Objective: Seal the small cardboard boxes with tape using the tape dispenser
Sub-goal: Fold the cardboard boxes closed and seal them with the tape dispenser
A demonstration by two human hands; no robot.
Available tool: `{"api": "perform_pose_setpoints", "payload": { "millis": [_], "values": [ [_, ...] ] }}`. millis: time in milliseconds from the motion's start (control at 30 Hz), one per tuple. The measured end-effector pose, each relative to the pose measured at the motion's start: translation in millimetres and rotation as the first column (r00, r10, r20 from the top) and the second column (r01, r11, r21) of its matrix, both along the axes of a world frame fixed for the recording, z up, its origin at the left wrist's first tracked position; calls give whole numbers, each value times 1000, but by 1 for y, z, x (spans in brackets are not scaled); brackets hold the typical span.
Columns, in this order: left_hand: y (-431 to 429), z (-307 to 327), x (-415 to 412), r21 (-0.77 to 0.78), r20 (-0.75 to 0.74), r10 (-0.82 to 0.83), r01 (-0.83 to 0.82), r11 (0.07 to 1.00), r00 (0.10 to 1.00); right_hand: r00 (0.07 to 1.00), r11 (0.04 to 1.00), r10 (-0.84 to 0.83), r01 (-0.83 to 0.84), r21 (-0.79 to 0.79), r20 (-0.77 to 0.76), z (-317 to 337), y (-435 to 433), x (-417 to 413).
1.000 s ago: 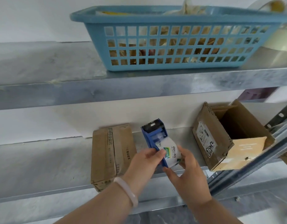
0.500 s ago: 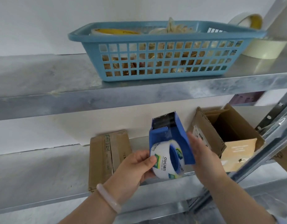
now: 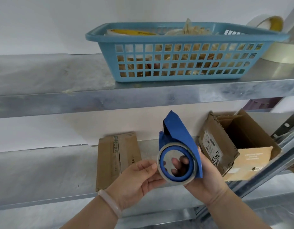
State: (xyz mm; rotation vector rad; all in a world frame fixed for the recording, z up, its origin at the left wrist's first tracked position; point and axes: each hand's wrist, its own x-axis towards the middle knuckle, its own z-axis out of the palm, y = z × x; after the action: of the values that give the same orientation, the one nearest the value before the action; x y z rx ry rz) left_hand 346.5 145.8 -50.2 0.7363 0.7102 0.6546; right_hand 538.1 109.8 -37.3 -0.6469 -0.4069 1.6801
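Right hand grips blue plastic tape dispenser; left hand pinches its left edge. Brown cardboard box lies beyond left hand.

Blue tape dispenser, light-blue gridded basket, brown cardboard boxes, grey metal shelves

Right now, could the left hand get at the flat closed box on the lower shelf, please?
Probably yes: the flat box lies just beyond the left hand, nothing between, though that hand holds the tape dispenser.
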Motion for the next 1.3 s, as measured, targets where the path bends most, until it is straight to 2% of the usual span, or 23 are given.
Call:
{"api": "perform_pose_setpoints", "payload": {
  "millis": [100, 133, 200, 300, 433, 533, 633, 700, 833, 933, 1200, 1300],
  "values": [
    [6, 3, -7, 119, -221, 59, -33, 992, 973, 983, 994, 62, -76, 76, 173, 9, 1, 7],
    [10, 7, -10, 107, -230, 121, -98, 989, 966, 971, 992, 69, -91, 89, 229, 12, 1, 9],
    [19, 17, -17, -11, -180, 217, -222, 975, 959, 937, 984, 100, -144, 110, 334, 16, 3, 12],
    [31, 28, -31, -139, -212, 105, -136, 981, 972, 812, 948, 147, -278, 152, 565, 23, 8, 14],
    [31, 32, -40, -87, -329, 31, -63, 994, 944, 652, 903, 205, -413, 115, 730, 32, 15, 12],
    [25, 32, -45, 50, -410, 71, -55, 997, 909, 561, 859, 236, -502, 99, 794, 40, 20, 8],
    [21, 28, -50, 214, -536, 180, -74, 974, 825, 471, 826, 235, -557, 80, 850, 44, 24, 3],
    [16, 23, -53, 265, -567, 237, -98, 959, 789, 420, 819, 228, -571, 60, 878, 45, 27, 1],
    [6, 12, -61, 256, -527, 357, -257, 932, 771, 283, 780, 233, -625, -5, 930, 46, 34, 1],
    [0, 1, -67, 233, -532, 406, -333, 914, 743, 235, 746, 268, -665, -47, 934, 45, 37, 0],
    [-6, -24, -130, 365, -602, 623, -522, 771, 499, 93, 747, 229, -655, -114, 969, 42, 49, 35],
    [-9, -37, -139, 357, -614, 628, -540, 762, 479, 58, 743, 248, -652, -151, 967, 41, 53, 44]
  ]
}}
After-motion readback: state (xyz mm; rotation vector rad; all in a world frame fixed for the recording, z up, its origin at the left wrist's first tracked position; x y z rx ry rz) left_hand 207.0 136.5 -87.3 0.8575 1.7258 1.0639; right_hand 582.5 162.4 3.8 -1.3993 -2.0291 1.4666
